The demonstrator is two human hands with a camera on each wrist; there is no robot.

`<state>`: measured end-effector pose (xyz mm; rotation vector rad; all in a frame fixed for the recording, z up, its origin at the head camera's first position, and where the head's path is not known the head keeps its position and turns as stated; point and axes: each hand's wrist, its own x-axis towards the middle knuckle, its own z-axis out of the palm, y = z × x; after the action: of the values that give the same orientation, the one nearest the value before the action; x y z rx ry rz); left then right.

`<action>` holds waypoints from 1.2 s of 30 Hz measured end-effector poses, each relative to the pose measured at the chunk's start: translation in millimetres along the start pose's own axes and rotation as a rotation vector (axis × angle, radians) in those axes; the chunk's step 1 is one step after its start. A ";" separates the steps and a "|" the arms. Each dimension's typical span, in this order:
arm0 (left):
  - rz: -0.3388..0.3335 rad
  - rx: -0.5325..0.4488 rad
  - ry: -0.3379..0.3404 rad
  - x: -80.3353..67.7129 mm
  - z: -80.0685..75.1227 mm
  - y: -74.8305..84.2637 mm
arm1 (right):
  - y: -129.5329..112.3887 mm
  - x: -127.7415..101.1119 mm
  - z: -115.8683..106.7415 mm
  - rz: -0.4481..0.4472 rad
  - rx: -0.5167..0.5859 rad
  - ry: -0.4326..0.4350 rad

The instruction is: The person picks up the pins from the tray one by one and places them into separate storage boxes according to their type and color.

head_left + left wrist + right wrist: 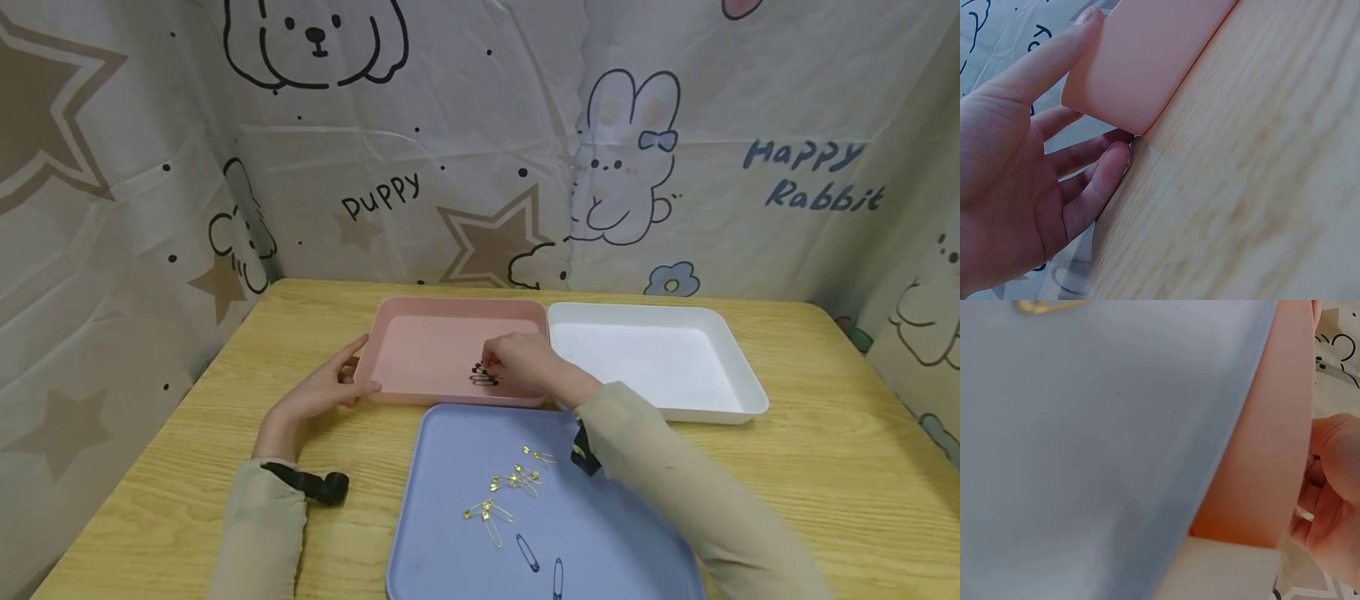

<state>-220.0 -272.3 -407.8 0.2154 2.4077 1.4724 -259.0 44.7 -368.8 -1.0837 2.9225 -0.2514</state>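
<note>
Cartoon-print cloth walls a wooden table (825,467); pink tray (420,350), white tray (637,354).

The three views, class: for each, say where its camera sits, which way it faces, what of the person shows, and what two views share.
Head: looks forward and down at pink tray, blue tray, white tray; both forearms show.
Left wrist: beside left hand, facing the pink tray's corner.
Right wrist: low over the blue tray; right hand at the edge.
All share the pink tray.
</note>
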 end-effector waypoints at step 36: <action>0.005 0.025 -0.001 0.7 -0.1 -1.4 | -1.4 7.5 4.3 0.023 -0.045 -0.033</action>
<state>-220.6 -272.8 -409.2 0.2275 2.4282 1.4442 -263.5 38.1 -372.5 -1.0480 2.9237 -0.1661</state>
